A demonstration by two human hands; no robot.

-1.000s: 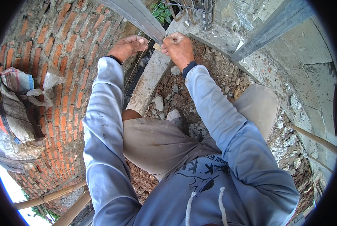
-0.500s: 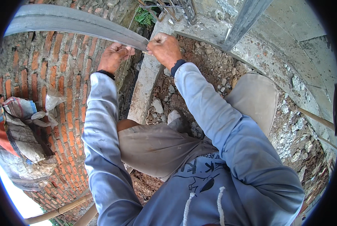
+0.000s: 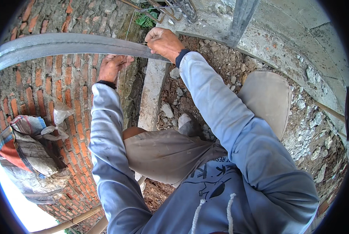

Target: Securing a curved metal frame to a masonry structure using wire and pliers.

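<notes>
A long grey metal channel (image 3: pixel 71 43) with a lengthwise seam crosses the upper left, its right end passing beneath my right hand. A thin pale string (image 3: pixel 130 28) runs over it and down past my left fingers. My left hand (image 3: pixel 114 67) is just below the channel's lower edge, fingers closed around the string. My right hand (image 3: pixel 164 43) lies over the channel near its right end, with thumb and fingers pinched. What they pinch is too small to make out.
A brick wall (image 3: pixel 38 84) fills the left, with a worn sack (image 3: pixel 38 152) and a knotted plastic bag (image 3: pixel 59 121) by it. A concrete beam (image 3: pixel 153 93) borders rubble and soil (image 3: pixel 213 62). Reinforcing bars (image 3: pixel 188 9) and a grey metal post (image 3: pixel 242 21) stand at the top.
My right hand has shifted slightly left and up, off the channel's end. The channel sits lower in the view and more of its right end shows. My left hand has lowered slightly.
</notes>
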